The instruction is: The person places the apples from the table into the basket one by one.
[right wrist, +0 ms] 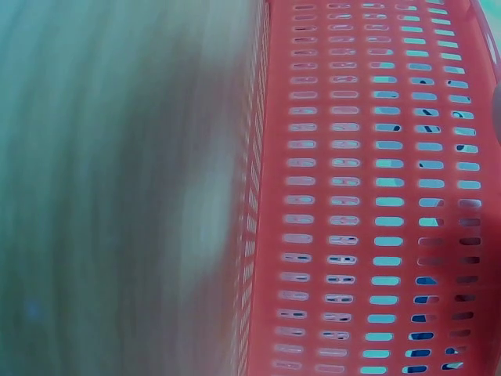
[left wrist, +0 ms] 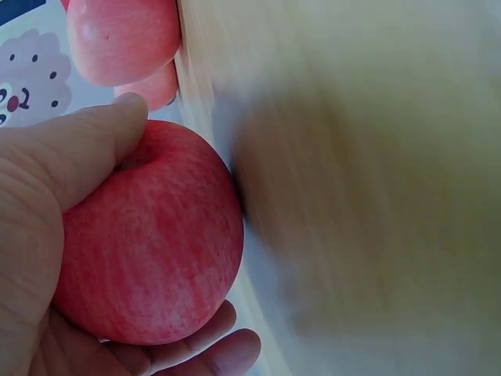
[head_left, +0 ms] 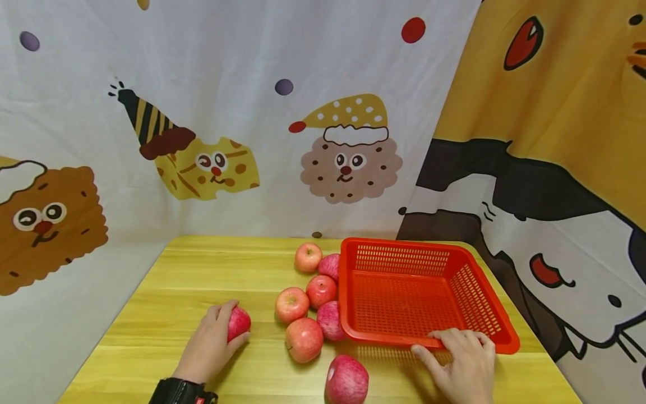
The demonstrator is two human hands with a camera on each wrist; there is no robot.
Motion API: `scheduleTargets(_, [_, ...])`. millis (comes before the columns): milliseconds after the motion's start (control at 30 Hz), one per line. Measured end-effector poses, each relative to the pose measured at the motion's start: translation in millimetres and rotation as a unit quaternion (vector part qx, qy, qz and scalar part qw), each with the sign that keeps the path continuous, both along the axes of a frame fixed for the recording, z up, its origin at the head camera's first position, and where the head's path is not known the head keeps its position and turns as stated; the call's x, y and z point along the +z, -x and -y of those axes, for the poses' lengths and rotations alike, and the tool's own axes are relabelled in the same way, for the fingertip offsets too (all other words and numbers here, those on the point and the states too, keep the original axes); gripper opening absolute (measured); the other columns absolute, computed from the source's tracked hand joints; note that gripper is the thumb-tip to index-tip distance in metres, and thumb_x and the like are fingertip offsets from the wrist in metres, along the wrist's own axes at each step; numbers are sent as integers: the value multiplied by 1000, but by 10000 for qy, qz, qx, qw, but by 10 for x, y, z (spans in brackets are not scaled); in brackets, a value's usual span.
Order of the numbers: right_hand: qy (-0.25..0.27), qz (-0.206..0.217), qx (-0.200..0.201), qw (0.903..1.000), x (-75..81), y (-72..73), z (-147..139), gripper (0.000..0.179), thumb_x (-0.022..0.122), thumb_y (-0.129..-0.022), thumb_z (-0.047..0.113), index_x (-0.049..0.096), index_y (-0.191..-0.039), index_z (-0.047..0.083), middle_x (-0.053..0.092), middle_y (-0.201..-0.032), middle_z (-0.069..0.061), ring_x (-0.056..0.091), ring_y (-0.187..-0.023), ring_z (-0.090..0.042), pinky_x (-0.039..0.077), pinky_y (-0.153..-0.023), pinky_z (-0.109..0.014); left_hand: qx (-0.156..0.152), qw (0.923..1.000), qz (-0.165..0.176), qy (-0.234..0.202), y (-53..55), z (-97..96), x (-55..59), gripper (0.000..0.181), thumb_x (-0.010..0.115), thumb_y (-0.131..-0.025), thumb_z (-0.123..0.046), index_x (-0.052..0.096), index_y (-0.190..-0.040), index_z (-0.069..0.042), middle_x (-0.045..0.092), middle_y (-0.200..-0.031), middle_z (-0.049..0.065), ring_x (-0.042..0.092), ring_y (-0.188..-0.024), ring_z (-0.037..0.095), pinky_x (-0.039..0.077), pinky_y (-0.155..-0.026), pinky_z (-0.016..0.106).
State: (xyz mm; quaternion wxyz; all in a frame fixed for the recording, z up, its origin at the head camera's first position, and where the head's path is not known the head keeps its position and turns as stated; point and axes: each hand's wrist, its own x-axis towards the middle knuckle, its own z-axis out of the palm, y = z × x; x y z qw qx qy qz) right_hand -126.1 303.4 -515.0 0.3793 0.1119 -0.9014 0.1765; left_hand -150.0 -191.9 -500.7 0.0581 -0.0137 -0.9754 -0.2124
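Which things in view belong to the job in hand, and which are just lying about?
Apparently in the job:
round red apple, gripped by the left hand;
red rectangular plastic basket, rim held by the right hand.

Not handled now:
seven loose round reddish apples;
printed fabric backdrop.

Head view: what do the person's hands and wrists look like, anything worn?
Left hand: five-fingered, ungloved, with a wide, glossy black band at the wrist; a small red patch shows on the band's edge. Right hand: also ungloved; its wrist is cut off by the frame, so no telling what's worn there. No sleeves or cables visible.
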Motion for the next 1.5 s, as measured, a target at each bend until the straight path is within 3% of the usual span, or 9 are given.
scheduleTargets(333, [15,-120,64,9999,11,12,11,41,91,-73,56,76,-85,20,74,-77,0,60,-76,-27,33,-88,-55,-64,9991,-418,56,-32,-72,1,76,88,-88,-39,56,-149,-7,64,-133,22,67,-116,38,60,-95,60])
scheduleTargets(567, [31,-85,32,10000,27,22,14,41,92,-72,54,77,-86,18,73,-76,0,61,-78,-29,33,-88,-55,-141,9940,-1029,-333,-41,-191,165,77,89,-88,-42,56,-150,-11,65,-136,19,71,-109,35,63,-86,57])
scheduleTargets(733, [23,-306,82,9995,34,37,17,42,90,-74,58,76,-84,19,72,-75,1,61,-77,-28,33,-86,-54,-163,9823,-1650,-876,-95,-285,279,76,91,-85,-42,59,-147,-10,70,-134,18,75,-104,34,65,-77,53])
scheduleTargets(900, [51,-308,68,9995,30,23,24,42,90,-74,57,76,-84,19,73,-75,0,60,-76,-28,33,-87,-55,-360,9658,-2081,-1504,-122,-395,357,76,93,-84,-36,58,-148,-13,70,-133,12,74,-108,28,65,-80,47])
scheduleTargets(1133, [93,-86,-59,9999,12,-10,32,40,93,-72,54,75,-85,20,73,-77,-1,59,-76,-27,33,-90,-59,-819,9573,-2095,-1818,-175,-597,419,79,93,-84,-34,56,-151,-15,69,-132,8,72,-106,19,65,-80,35])
scheduleTargets(1500, [62,-66,-91,9999,0,-16,28,42,92,-71,56,76,-85,19,74,-78,-1,61,-76,-28,33,-89,-57,-1232,9628,-1431,-1933,-179,-881,443,84,86,-91,-42,45,-159,-15,60,-144,8,71,-114,18,65,-90,38])
